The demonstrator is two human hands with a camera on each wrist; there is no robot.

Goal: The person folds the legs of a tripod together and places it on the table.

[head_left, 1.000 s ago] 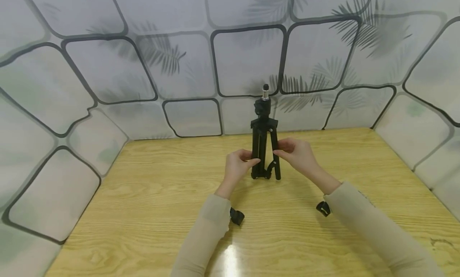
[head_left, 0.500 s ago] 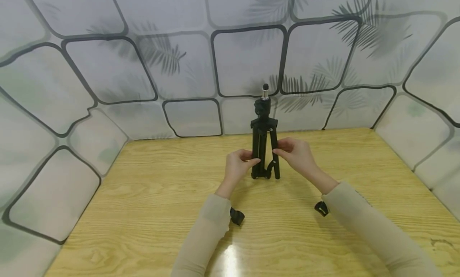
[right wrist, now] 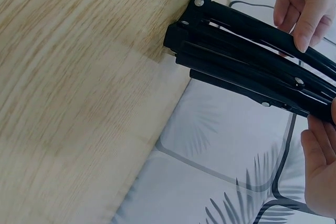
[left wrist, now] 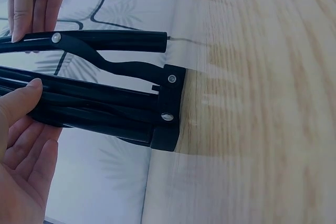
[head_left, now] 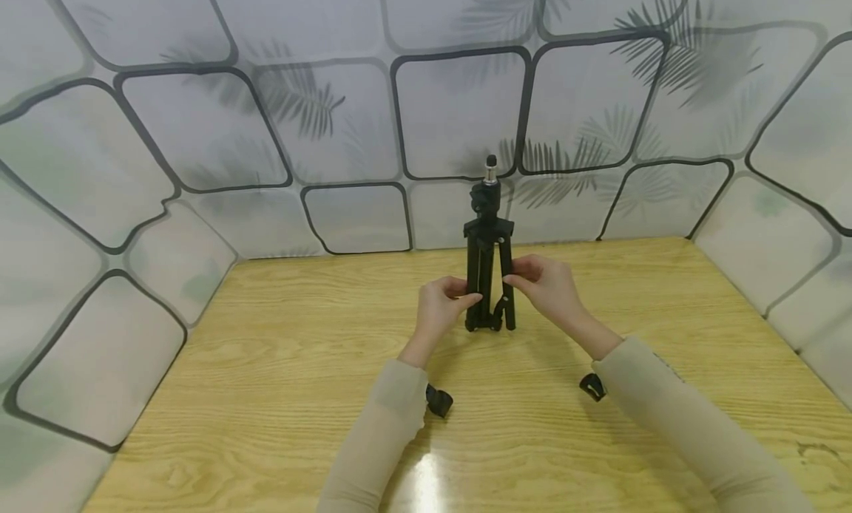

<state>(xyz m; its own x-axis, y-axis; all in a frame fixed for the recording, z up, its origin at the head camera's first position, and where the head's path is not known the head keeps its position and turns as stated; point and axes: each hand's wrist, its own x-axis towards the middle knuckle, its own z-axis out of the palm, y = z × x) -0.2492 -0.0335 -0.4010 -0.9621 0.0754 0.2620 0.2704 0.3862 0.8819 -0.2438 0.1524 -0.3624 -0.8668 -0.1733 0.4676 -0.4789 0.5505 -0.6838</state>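
A small black tripod stand (head_left: 488, 228) with a silver and black tip stands upright on the wooden table, its legs folded nearly together. My left hand (head_left: 439, 306) pinches the left legs between thumb and fingers, low down. Opposite it, my right hand (head_left: 547, 290) pinches the right leg a little higher. In the left wrist view, that right leg (left wrist: 131, 41) sits slightly apart from the others, joined by a curved brace (left wrist: 110, 65) to the bottom bracket (left wrist: 170, 107). The right wrist view shows the folded legs (right wrist: 236, 59) side by side between both hands.
The wooden table (head_left: 279, 395) spreads around the stand. Behind it and at both sides hang pale fabric walls (head_left: 353, 121) with dark outlines and leaf prints. Black straps (head_left: 439, 401) show beside the wrists.
The right hand has shifted slightly left, bringing the right leg a little closer to the other legs. The left hand stays in place.
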